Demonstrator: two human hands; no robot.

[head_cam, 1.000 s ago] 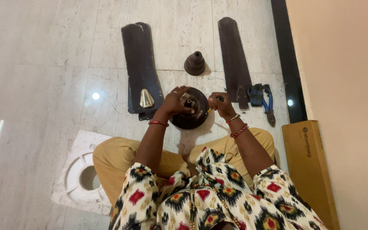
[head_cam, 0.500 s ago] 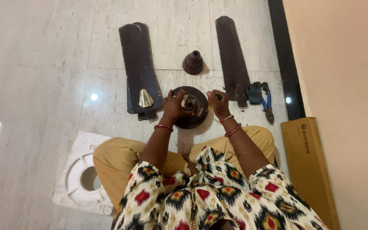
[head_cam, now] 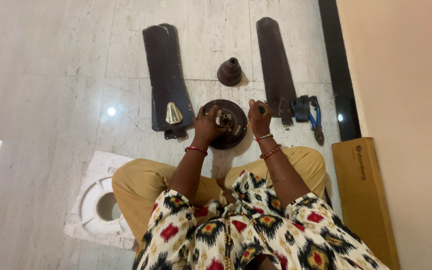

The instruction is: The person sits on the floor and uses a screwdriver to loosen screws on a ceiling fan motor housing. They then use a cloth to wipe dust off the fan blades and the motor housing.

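I sit cross-legged on a marble floor with a dark round ceiling-fan motor in front of my knees. My left hand rests on top of the motor, fingers curled around its metal centre shaft. My right hand is closed on a thin tool, probably a screwdriver, held at the motor's right edge. Red bangles ring both wrists.
Stacked dark fan blades lie to the left with a brass cone on them; one more blade lies to the right. A dark canopy cup stands behind the motor. Blue-handled pliers, a cardboard box and white foam packing lie nearby.
My hands have stayed on the motor; the left hand shifted slightly on the centre shaft. The view has tilted a little.
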